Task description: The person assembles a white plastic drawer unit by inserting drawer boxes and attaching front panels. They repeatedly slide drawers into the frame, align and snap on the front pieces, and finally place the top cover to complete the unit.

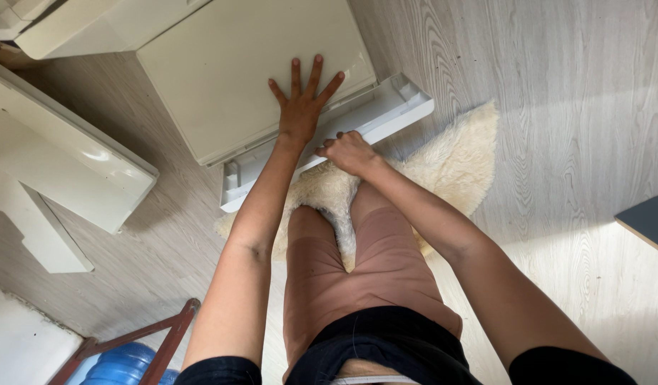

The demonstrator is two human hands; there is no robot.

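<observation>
A: Starting at the left, what lies there?

B: A blue plastic water jug (125, 362) inside a reddish-brown frame (161, 339) sits at the near left corner. Beyond it, a cream-white panel piece (65, 160) lies on the pale wood-grain floor (557, 78).

A: And the left hand (300, 100)?

B: It lies flat, fingers spread wide, palm pressed on the large cream-white flat cabinet panel (236, 64) near its front edge. Nothing is pinched; it bears down on the surface.

A: The right hand (350, 151)?

B: Just beside the left wrist, curled shut over the near rim of the long white plastic tray-like shelf (371, 117), which juts out from under the panel and slants toward the far right. The fingers wrap the rim; I cannot see how deep they reach.

A: So which step is this?

B: I judge it as bracing the panel while the shelf is seated or drawn along that edge. The next move calls for steady pressure from the left palm and a straight pull or push along the shelf's length, so it does not twist.

A: Anything further right?

B: A cream sheepskin rug (450, 164) under the knees, and a dark grey board corner (650, 221) at the right edge.
</observation>
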